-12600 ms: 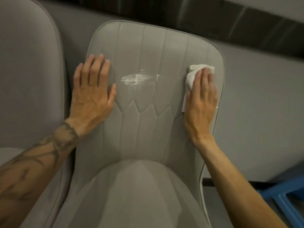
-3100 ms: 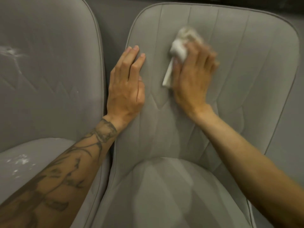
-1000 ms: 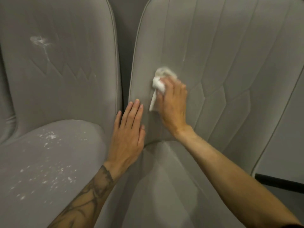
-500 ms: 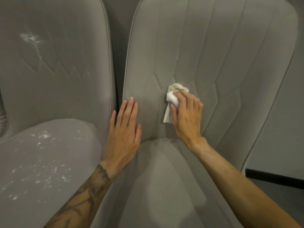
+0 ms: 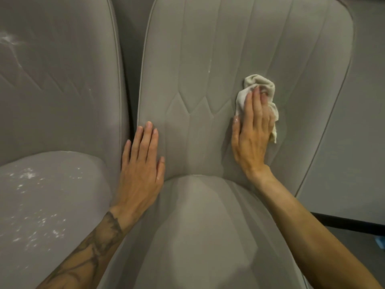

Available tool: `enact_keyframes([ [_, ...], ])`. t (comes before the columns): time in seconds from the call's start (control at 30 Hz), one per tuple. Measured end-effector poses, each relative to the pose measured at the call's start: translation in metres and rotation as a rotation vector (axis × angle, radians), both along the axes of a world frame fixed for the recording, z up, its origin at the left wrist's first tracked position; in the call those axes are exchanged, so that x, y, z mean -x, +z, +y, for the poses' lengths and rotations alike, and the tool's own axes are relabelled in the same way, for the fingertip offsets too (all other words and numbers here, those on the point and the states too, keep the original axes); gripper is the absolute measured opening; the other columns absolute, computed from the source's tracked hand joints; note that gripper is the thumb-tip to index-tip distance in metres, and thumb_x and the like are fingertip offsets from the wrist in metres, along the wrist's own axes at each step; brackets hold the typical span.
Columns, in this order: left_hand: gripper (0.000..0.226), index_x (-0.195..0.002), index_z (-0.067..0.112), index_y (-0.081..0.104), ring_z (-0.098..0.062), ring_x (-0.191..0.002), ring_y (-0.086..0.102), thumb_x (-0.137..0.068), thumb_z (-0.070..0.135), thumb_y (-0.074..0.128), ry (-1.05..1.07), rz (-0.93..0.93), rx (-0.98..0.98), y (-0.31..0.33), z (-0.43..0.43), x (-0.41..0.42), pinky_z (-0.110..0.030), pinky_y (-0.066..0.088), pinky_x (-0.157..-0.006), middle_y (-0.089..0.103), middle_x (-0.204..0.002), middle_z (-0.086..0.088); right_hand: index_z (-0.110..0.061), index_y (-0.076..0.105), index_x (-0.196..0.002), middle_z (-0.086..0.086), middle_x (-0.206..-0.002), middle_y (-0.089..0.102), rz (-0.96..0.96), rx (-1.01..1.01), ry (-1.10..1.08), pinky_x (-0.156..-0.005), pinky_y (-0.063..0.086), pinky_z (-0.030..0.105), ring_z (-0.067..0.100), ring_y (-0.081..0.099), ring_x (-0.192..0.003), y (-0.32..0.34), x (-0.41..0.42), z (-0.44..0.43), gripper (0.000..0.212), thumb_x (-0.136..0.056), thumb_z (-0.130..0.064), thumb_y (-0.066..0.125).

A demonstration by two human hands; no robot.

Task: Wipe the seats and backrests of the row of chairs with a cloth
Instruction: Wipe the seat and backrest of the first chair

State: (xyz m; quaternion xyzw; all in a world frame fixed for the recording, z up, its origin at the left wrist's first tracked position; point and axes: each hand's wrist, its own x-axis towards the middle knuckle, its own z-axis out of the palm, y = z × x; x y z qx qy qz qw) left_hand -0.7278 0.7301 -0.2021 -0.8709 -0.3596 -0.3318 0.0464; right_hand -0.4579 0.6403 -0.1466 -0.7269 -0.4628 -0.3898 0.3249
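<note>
Grey padded backrest mid-wipe, cloth pinned under right hand.
Risk: bunched cloth could slip from under that flat, straight-fingered hand, or the pass could skip the white streak in the seam up-left. Cloth lies beneath the fingertips, sticking out above and right of them. Left hand flat, fingers straight, braced low on the backrest, holding nothing.

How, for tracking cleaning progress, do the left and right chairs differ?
The left chair has white specks on its seat and a smear on its backrest; the right chair looks nearly clean. The cloth lies on the right chair, not the left chair. Both are grey.
</note>
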Motion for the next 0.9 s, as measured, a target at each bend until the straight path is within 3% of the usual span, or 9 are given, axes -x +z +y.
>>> enact_keyframes([
  [0.07,0.071,-0.167,0.008,0.015,-0.024,-0.164,0.004,-0.104,0.027,0.041,0.014,0.004,-0.004,-0.001,-0.001,-0.001,-0.055,0.022,-0.130,0.005,-0.177,-0.007,-0.009,0.021,-0.159,0.007,-0.167,0.016,-0.004,0.059,0.050,-0.123,0.022,0.047,0.017,0.013,-0.156,-0.009,0.009,0.002,0.057,-0.107,-0.025,0.041],
  [0.17,0.072,-0.167,0.007,0.014,-0.026,-0.164,0.005,-0.104,0.028,0.043,0.023,0.005,-0.010,-0.003,0.000,-0.003,-0.056,0.023,-0.129,0.006,-0.177,-0.008,-0.014,0.021,-0.159,0.002,-0.167,0.019,-0.170,0.205,0.071,-0.122,0.023,0.039,0.015,0.019,-0.154,-0.023,0.014,-0.006,0.057,-0.107,-0.029,0.039],
  [0.3,0.073,-0.167,0.008,0.013,-0.026,-0.164,0.004,-0.104,0.027,0.043,0.023,0.013,-0.037,-0.006,0.003,-0.002,-0.057,0.024,-0.128,0.005,-0.177,-0.008,-0.016,0.018,-0.160,0.001,-0.168,0.014,-0.248,0.149,0.010,-0.125,0.018,0.038,0.015,0.016,-0.155,0.004,-0.014,-0.001,0.062,-0.105,-0.034,0.039],
  [0.4,0.075,-0.168,0.008,0.010,-0.026,-0.164,0.003,-0.104,0.028,0.043,0.028,0.011,-0.050,-0.010,0.006,-0.003,-0.057,0.024,-0.128,0.003,-0.177,-0.008,-0.009,0.022,-0.158,0.006,-0.167,0.017,-0.129,0.085,0.090,-0.126,0.016,0.039,0.020,0.015,-0.155,-0.015,0.000,0.010,0.058,-0.106,-0.020,0.042],
  [0.53,0.075,-0.168,0.010,0.008,-0.026,-0.164,0.002,-0.104,0.029,0.042,0.026,0.021,-0.064,-0.012,0.008,-0.003,-0.057,0.025,-0.128,0.001,-0.177,-0.007,-0.009,0.027,-0.157,0.006,-0.166,0.022,-0.011,0.273,0.325,-0.126,0.016,0.040,0.020,0.016,-0.155,-0.070,0.040,0.008,0.051,-0.106,-0.014,0.028],
  [0.6,0.075,-0.168,0.009,0.008,-0.026,-0.164,0.003,-0.104,0.029,0.042,0.030,0.038,-0.071,-0.011,0.008,-0.002,-0.056,0.025,-0.128,0.001,-0.177,-0.007,-0.010,0.023,-0.159,0.003,-0.167,0.019,0.004,0.327,0.416,-0.126,0.018,0.042,0.018,0.016,-0.155,-0.072,0.037,0.006,0.055,-0.104,-0.012,0.028],
  [0.73,0.075,-0.168,0.008,0.009,-0.026,-0.164,0.002,-0.104,0.028,0.043,0.052,0.051,-0.063,-0.010,0.006,-0.004,-0.056,0.026,-0.128,0.002,-0.177,-0.009,-0.014,0.022,-0.159,-0.002,-0.168,0.015,0.005,0.236,0.439,-0.127,0.016,0.039,0.017,0.017,-0.155,-0.054,0.028,0.017,0.056,-0.104,-0.005,0.031],
  [0.83,0.074,-0.167,0.008,0.010,-0.026,-0.164,0.002,-0.104,0.027,0.044,0.057,0.034,-0.025,-0.008,0.002,-0.006,-0.055,0.025,-0.128,0.003,-0.177,-0.009,-0.017,0.027,-0.158,-0.002,-0.166,0.020,0.289,0.110,0.582,-0.127,0.018,0.046,0.018,0.019,-0.155,-0.050,0.060,0.042,0.054,-0.105,-0.004,0.035],
  [0.9,0.073,-0.167,0.009,0.011,-0.025,-0.164,0.002,-0.104,0.027,0.044,0.041,0.031,0.005,-0.006,0.001,-0.005,-0.055,0.024,-0.128,0.004,-0.177,-0.008,-0.019,0.023,-0.158,-0.003,-0.166,0.019,0.381,0.161,0.635,-0.127,0.018,0.043,0.017,0.017,-0.155,-0.062,0.089,0.045,0.058,-0.104,-0.004,0.034],
])
